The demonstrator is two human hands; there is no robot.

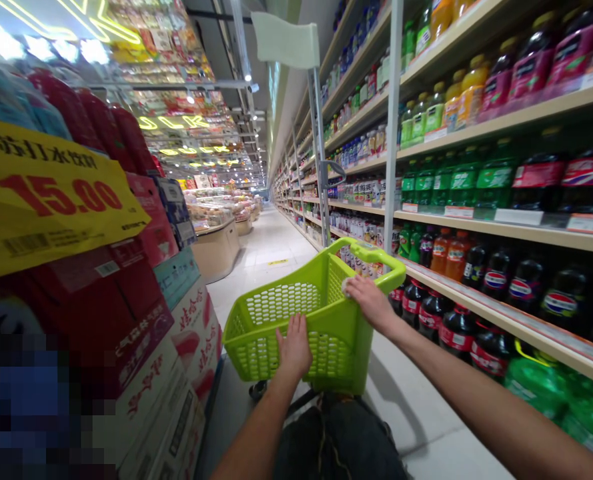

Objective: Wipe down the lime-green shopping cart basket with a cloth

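A lime-green plastic shopping cart [339, 333] with perforated walls stands right in front of me, turned sideways, and its basket looks bare inside. My left hand [295, 347] lies against the near side wall, fingers stretched up to the rim and thumb apart. Farther right, my right hand [369, 300] grips the cart's rim just below the handle [391, 270], with its fingers curled over the edge. A small whitish round spot shows by the right fingertips; I cannot tell what it is. My dark-trousered legs are directly behind the cart.
Drink shelves [476, 220] line the right side, holding several rows of bottles. Stacked drink cartons [196, 327] and a yellow price sign [56, 193] crowd the left. A tiled aisle [271, 233] runs ahead past display bins [216, 247]. A metal post [319, 147] rises beyond the cart.
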